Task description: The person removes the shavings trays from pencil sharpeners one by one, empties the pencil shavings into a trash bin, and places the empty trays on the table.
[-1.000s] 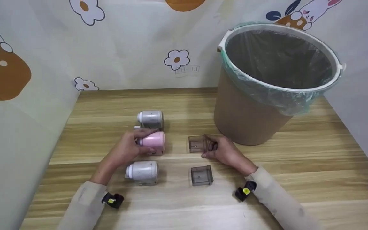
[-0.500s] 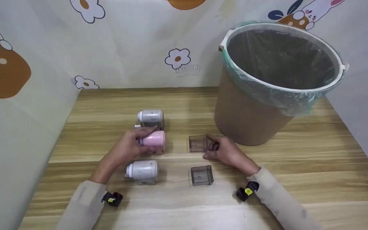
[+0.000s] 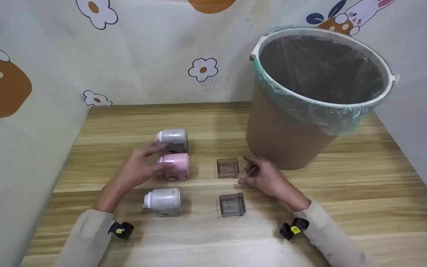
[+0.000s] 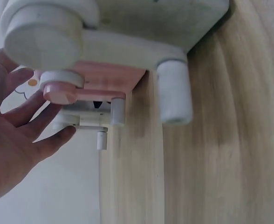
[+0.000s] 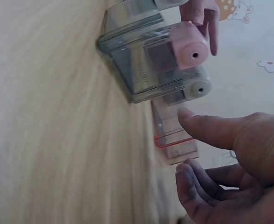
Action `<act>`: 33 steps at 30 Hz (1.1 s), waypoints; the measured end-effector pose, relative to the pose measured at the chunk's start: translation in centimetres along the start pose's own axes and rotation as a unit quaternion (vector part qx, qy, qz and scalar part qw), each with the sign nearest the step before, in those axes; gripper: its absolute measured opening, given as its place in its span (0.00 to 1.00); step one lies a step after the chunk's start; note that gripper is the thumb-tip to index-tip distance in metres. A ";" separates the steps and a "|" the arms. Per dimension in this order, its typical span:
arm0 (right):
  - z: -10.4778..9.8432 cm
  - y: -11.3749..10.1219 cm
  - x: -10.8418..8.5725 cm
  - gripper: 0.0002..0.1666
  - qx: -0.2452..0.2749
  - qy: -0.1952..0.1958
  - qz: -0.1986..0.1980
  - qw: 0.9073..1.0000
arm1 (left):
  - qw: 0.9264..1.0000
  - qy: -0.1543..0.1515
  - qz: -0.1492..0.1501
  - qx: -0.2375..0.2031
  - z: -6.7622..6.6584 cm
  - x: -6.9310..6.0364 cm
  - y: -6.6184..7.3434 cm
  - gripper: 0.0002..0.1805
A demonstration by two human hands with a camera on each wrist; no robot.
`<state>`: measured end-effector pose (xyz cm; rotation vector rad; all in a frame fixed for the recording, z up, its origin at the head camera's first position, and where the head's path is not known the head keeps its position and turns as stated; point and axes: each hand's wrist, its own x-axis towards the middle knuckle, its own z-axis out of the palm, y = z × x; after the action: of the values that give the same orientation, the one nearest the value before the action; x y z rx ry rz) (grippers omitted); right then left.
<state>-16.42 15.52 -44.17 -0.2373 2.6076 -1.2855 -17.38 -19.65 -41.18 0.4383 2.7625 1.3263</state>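
Note:
A pink crank pencil sharpener (image 3: pixel 181 167) stands between two grey-white ones, a far sharpener (image 3: pixel 175 137) and a near sharpener (image 3: pixel 166 200). My left hand (image 3: pixel 137 168) is spread beside the pink one, thumb in front of its left end; contact cannot be made out. Crank handles (image 4: pixel 174 91) show in the left wrist view. Two smoky clear shavings drawers lie to the right, a far drawer (image 3: pixel 227 168) and a near drawer (image 3: pixel 232 204). Just right of the far drawer is my right hand (image 3: pixel 267 178), thumb and forefinger parted, holding nothing.
A tall brown bin (image 3: pixel 284 133) with a white rim and a green-tinted liner stands at the back right. Everything sits on a wood-grain table (image 3: pixel 213 241). A wall sheet (image 3: pixel 154 66) with printed flowers rises along the back edge.
The left hand has loosened from the pink sharpener and moved slightly left. The right hand has let go of the far drawer and drawn back to the right.

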 end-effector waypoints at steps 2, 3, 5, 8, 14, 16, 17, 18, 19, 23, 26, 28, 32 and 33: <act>-0.1 -0.2 -0.3 0.44 -0.007 0.011 -0.005 1.000 | 1.000 0.018 -0.001 -0.003 -0.2 0.2 0.0 0.32; -0.1 -0.3 -0.5 0.44 -0.011 0.015 -0.006 1.000 | 1.000 0.026 -0.002 -0.007 -0.3 0.3 -0.1 0.31; -0.2 -0.6 -0.7 0.43 -0.022 0.022 -0.009 0.999 | 0.999 0.040 -0.003 -0.012 -0.3 0.6 -0.2 0.30; -0.3 -0.9 -0.9 0.42 -0.034 0.030 -0.014 0.999 | 0.999 0.052 -0.009 -0.005 -0.4 1.1 -0.2 0.29; -0.3 -1.7 -1.4 0.41 -0.029 0.045 -0.020 0.998 | 0.998 0.052 -0.021 0.001 -0.6 2.1 -0.2 0.31; -0.4 -2.0 -1.5 0.40 -0.025 0.052 -0.027 0.998 | 0.998 0.051 -0.024 0.000 -0.6 2.4 -0.3 0.32; -0.4 -2.2 -1.6 0.40 -0.024 0.054 -0.031 0.998 | 0.998 0.051 -0.025 -0.001 -0.6 2.5 -0.3 0.32; -0.4 -2.3 -1.7 0.39 -0.024 0.058 -0.036 0.997 | 0.998 0.050 -0.026 -0.001 -0.6 2.6 -0.4 0.32; -0.3 -2.4 -1.8 0.39 -0.025 0.062 -0.040 0.997 | 0.998 0.049 -0.027 -0.001 -0.6 2.7 -0.4 0.33; -0.3 -2.7 -2.0 0.38 -0.031 0.079 -0.057 0.995 | 0.999 0.043 -0.018 0.004 -0.7 3.1 -0.6 0.35; -0.3 -2.9 -2.1 0.39 -0.026 0.089 -0.067 0.993 | 0.999 0.037 -0.012 0.012 -0.7 3.3 -0.8 0.37; -0.3 -3.0 -2.2 0.39 -0.020 0.094 -0.070 0.993 | 0.999 0.030 -0.016 0.016 -0.6 3.6 -0.9 0.38; -0.3 -3.4 -2.4 0.40 -0.014 0.104 -0.079 0.991 | 0.999 0.015 -0.028 0.025 -0.6 3.8 -0.9 0.41; -0.3 -3.5 -2.5 0.40 -0.013 0.106 -0.081 0.991 | 0.999 0.012 -0.030 0.025 -0.6 3.9 -1.0 0.41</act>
<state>-13.97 14.22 -40.90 -0.3406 2.8359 -1.3992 -21.42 -19.64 -41.23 0.3411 2.8110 1.2602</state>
